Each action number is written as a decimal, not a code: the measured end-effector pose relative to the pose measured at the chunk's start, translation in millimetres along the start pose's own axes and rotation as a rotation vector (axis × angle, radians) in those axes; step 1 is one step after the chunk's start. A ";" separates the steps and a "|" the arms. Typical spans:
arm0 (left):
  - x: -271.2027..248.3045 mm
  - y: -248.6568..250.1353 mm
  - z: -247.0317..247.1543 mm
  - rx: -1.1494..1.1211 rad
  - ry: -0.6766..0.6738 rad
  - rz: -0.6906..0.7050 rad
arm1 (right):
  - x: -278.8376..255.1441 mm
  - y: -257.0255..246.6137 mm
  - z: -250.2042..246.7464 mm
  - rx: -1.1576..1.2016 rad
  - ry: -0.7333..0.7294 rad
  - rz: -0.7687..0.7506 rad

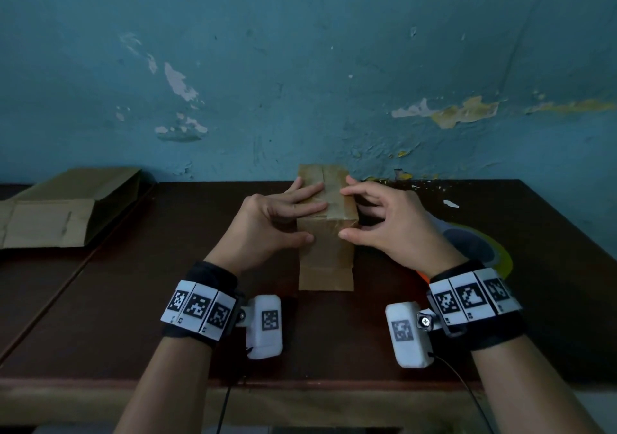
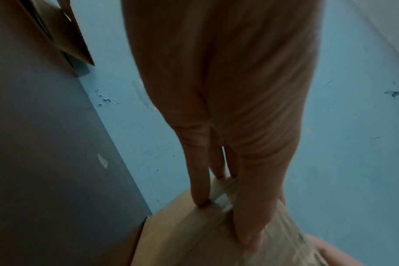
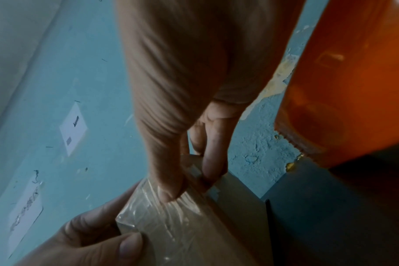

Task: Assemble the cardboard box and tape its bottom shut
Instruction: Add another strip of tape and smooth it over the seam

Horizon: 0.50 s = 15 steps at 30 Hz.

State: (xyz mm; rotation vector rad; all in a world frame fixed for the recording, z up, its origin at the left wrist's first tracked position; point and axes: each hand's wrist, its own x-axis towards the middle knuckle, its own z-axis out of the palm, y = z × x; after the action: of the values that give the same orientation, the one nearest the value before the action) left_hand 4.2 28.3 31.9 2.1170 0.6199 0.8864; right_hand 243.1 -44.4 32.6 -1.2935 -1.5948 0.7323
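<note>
A small brown cardboard box (image 1: 329,256) stands upright on the dark table (image 1: 167,300), close to the wall. Clear tape (image 1: 339,205) runs over its closed top flaps and down the near face. My left hand (image 1: 312,221) lies on the top with straight fingers (image 2: 251,207) pressing the taped seam, thumb against the near face. My right hand (image 1: 345,212) pinches the box's right top edge, index tip on top and thumb on the near face. In the right wrist view its fingertips (image 3: 171,187) press wrinkled tape (image 3: 162,219) onto the cardboard (image 3: 235,212).
Flattened cardboard boxes (image 1: 66,210) lie at the table's far left. A tape roll (image 1: 484,246) with an orange dispenser (image 3: 353,81) sits just right of my right hand. The peeling blue wall (image 1: 300,83) rises right behind the box. The table's front edge (image 1: 300,383) is near my wrists.
</note>
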 end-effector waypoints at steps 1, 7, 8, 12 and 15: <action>0.0 0.7 0.1 0.006 -0.002 -0.002 | 0.3 0.6 -0.2 0.001 0.003 0.000; 1.9 -0.9 2.8 -0.004 0.045 0.005 | 1.0 1.8 -1.5 -0.033 -0.031 0.021; 2.1 -1.5 3.7 -0.004 0.057 0.006 | 1.4 1.8 -1.0 -0.053 -0.022 0.022; 2.8 -1.6 6.3 -0.017 0.095 -0.002 | 3.9 4.7 2.1 -0.174 0.030 0.016; 2.8 -1.6 6.3 -0.029 0.095 -0.006 | 3.6 6.2 1.6 -0.174 0.034 0.006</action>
State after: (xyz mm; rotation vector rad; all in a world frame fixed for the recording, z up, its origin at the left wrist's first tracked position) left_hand 10.6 28.3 28.7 2.0560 0.6578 0.9919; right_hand 244.0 -39.1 27.6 -1.4287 -1.6569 0.5819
